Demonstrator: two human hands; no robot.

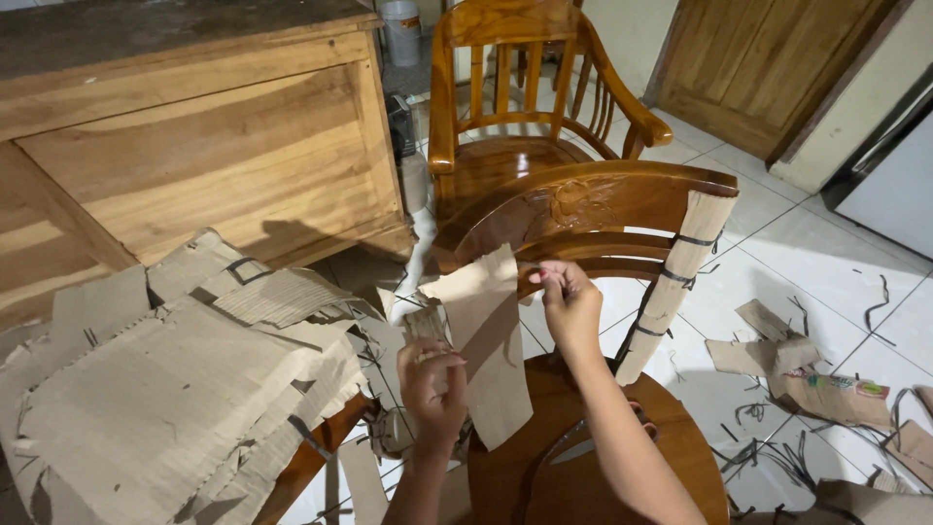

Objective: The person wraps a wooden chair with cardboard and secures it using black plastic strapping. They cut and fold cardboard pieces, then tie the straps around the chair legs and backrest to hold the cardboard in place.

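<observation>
A torn sheet of brown cardboard [491, 340] hangs over the backrest of a polished wooden chair [593, 199]. My right hand [569, 303] pinches the sheet's upper right corner against the backrest rail. My left hand [432, 381] grips the sheet's lower left edge, beside a narrower strip of cardboard. The chair's right post [680, 272] is still wrapped in cardboard bound with black straps. A knife blade lies on the round seat [583, 467] below my right forearm.
A heap of torn cardboard [175, 379] fills the left. A second wooden chair [525, 97] stands behind, next to a large wooden desk [204, 126]. Cardboard scraps and black strap pieces [807, 369] litter the white tiled floor at right.
</observation>
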